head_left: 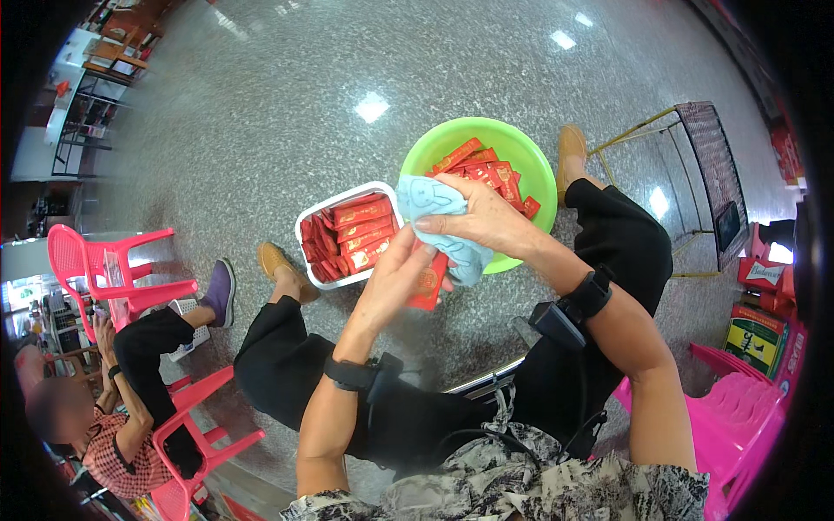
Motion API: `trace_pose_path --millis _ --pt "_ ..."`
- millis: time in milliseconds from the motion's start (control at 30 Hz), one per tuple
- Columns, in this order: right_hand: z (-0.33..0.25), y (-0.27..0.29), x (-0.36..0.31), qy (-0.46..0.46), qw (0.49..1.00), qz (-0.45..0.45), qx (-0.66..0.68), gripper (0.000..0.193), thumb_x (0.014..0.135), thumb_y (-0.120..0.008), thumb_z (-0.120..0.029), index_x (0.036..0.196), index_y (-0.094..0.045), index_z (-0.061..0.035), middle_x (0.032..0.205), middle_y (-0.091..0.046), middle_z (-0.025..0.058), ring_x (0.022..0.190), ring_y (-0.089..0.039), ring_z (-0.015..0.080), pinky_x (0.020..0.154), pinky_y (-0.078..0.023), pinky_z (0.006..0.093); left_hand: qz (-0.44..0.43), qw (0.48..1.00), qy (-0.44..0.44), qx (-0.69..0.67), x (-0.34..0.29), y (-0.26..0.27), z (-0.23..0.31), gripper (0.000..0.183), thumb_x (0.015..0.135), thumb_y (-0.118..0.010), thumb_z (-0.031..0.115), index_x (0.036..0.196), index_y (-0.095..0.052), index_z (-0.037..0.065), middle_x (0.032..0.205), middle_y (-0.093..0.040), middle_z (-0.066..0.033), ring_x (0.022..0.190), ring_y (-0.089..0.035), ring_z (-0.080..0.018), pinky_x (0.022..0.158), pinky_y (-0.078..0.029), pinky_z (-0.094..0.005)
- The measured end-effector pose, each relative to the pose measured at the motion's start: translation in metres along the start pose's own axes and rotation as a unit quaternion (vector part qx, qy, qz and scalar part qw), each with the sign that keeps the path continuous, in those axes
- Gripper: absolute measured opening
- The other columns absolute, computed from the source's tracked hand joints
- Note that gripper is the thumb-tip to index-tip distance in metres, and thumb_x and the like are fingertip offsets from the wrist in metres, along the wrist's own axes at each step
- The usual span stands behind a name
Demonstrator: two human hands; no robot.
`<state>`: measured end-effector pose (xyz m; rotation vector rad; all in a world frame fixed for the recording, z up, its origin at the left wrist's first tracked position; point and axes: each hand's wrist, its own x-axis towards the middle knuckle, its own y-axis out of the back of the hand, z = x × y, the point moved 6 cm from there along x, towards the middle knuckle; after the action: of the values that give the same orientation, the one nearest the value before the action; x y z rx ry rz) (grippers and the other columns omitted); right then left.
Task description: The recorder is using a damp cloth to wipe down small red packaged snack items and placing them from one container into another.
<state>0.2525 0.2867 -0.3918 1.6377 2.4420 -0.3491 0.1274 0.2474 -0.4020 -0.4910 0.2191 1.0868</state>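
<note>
Patterned shirt (491, 473) fills six o'clock, left grip (395, 269) pinches red packet (426, 292), apparently steadying it, and right grip (491, 219) clasps rabbit-print cloth (433, 200).

The person's left grip (388, 271) pinches a flat, rectangular red packet (428, 292) with gold print, just beside the crumpled light-blue patterned cloth (430, 198) in the right grip (497, 219). On the glossy, speckled grey floor (252, 130) stand a round lime-green plastic basin (537, 158) and a white rectangular plastic basket (346, 196), both holding red packets (500, 179). At left, another person (130, 464) sits on a pink plastic chair (205, 387).
</note>
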Motion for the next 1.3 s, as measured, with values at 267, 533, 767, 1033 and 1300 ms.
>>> trace_pose_path --millis 267,533,767,1033,1300 --pt "0.001 0.017 0.006 0.065 0.995 0.079 0.012 0.03 0.082 -0.066 -0.009 0.109 -0.055 -0.0042 0.094 -0.062 0.0012 0.085 -0.058 0.0079 0.073 -0.048 0.0231 0.009 0.998 0.055 -0.012 -0.002 0.012 -0.011 0.036 0.092 -0.053 0.025 0.121 -0.047 0.004 0.11 -0.057 -0.0031 0.09 -0.059 -0.0106 0.077 -0.05 -0.0256" --pt "-0.033 0.014 -0.007 0.204 0.952 0.171 -0.151 0.029 0.078 -0.066 -0.003 0.105 -0.057 -0.0033 0.095 -0.061 0.0038 0.087 -0.059 0.0116 0.076 -0.047 0.0258 0.097 0.956 0.19 -0.2 0.001 0.035 -0.054 0.052 0.092 -0.042 0.05 0.107 -0.048 0.001 0.106 -0.056 -0.0193 0.095 -0.06 -0.0327 0.079 -0.051 -0.0435" --pt "-0.02 -0.041 -0.029 0.299 0.918 0.028 -0.258 0.03 0.069 -0.065 -0.007 0.099 -0.061 -0.0118 0.088 -0.057 0.0077 0.086 -0.059 0.0261 0.074 -0.048 0.0358 0.081 0.92 0.099 -0.37 0.017 0.03 -0.043 0.039 0.093 -0.047 0.037 0.112 -0.053 0.003 0.1 -0.061 -0.0085 0.086 -0.061 -0.0192 0.078 -0.05 -0.0324" --pt "0.003 -0.061 -0.039 0.291 0.884 -0.091 -0.354 0.034 0.068 -0.069 -0.009 0.101 -0.06 -0.0138 0.09 -0.056 0.0025 0.087 -0.058 0.0226 0.073 -0.049 0.0335 0.164 0.914 0.037 -0.368 0.034 0.059 -0.068 0.037 0.094 -0.041 0.029 0.112 -0.053 -0.001 0.099 -0.062 -0.0123 0.088 -0.06 -0.0213 0.079 -0.049 -0.035" --pt "-0.009 -0.036 -0.028 0.217 0.921 0.024 -0.321 0.039 0.073 -0.066 -0.016 0.11 -0.053 -0.0105 0.111 -0.05 0.0138 0.103 -0.05 0.0324 0.087 -0.044 0.04 0.095 0.913 0.01 -0.397 0.027 0.045 -0.048 0.042 0.094 -0.038 0.033 0.123 -0.048 0.004 0.118 -0.058 -0.0112 0.108 -0.056 -0.0231 0.095 -0.043 -0.0382"
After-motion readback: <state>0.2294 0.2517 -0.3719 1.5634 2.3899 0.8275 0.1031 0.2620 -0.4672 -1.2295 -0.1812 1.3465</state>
